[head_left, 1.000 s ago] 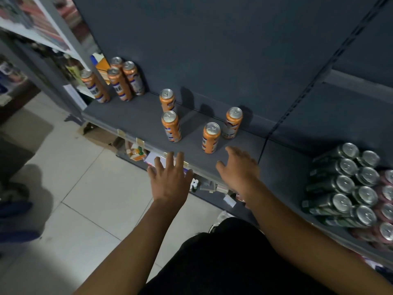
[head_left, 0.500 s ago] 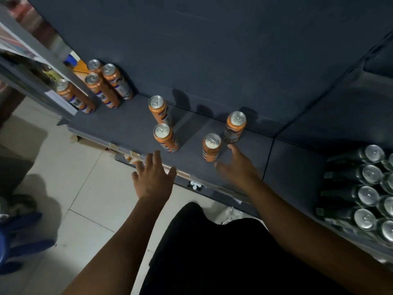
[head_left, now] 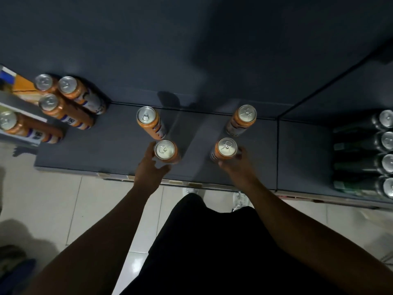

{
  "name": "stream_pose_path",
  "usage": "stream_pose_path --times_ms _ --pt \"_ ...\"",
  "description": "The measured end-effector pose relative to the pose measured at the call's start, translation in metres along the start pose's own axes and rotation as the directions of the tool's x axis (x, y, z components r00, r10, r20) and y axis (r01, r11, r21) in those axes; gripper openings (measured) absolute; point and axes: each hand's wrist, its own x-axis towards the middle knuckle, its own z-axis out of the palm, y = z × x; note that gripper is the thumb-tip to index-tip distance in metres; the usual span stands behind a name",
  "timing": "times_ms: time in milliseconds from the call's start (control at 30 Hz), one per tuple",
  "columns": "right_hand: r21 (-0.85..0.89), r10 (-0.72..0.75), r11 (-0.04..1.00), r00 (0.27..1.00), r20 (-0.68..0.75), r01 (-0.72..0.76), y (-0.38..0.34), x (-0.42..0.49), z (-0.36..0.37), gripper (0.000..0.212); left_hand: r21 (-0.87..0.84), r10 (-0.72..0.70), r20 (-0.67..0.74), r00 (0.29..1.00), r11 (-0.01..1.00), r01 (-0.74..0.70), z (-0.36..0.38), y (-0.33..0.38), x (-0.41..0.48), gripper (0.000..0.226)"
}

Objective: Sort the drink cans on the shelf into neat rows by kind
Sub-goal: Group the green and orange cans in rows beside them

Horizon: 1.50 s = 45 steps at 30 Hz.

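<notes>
On the shelf [head_left: 102, 150], the left hand [head_left: 151, 168] curled its fingers round the left orange can [head_left: 164, 150], the right hand [head_left: 236, 166] round the right orange can [head_left: 226, 147].

Hands [head_left: 148, 170] round two orange cans [head_left: 164, 149]

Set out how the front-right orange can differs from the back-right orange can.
The right hand curls round the front-right orange can; the back-right orange can stands untouched. The front-right orange can sits nearer the shelf's front edge, the back-right orange can close to the back wall. Both are upright, orange and silver-topped, like the front-left orange can that the left hand cups.
</notes>
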Motion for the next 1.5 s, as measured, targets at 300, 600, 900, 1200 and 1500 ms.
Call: stream_pose_path --times_ms 300,600,900,1200,1500 --pt "0.189 -0.168 0.970 0.984 0.063 0.153 0.009 0.034 0.015 0.085 -0.236 0.066 0.229 0.971 0.972 -0.011 0.011 -0.014 0.041 0.100" --pt "0.463 -0.120 0.885 0.984 0.135 0.044 -0.028 0.012 0.003 0.019 -0.276 0.061 0.217 0.974 0.961 0.001 0.002 0.035 0.027 0.051" --pt "0.738 0.254 0.600 0.948 0.189 -0.308 -0.051 -0.061 -0.042 0.070 -0.390 0.019 0.359 0.933 0.911 0.132 0.001 0.113 -0.006 0.030" --pt "0.870 0.133 0.435 0.972 0.192 -0.232 -0.056 -0.085 -0.096 0.072 -0.399 0.018 0.610 0.792 0.870 0.288 0.027 0.174 -0.032 0.052" --pt "0.755 0.142 0.649 0.961 -0.240 0.093 -0.059 -0.094 -0.136 0.033 -0.406 0.188 0.578 0.794 0.910 0.080 0.066 0.213 -0.047 0.061"
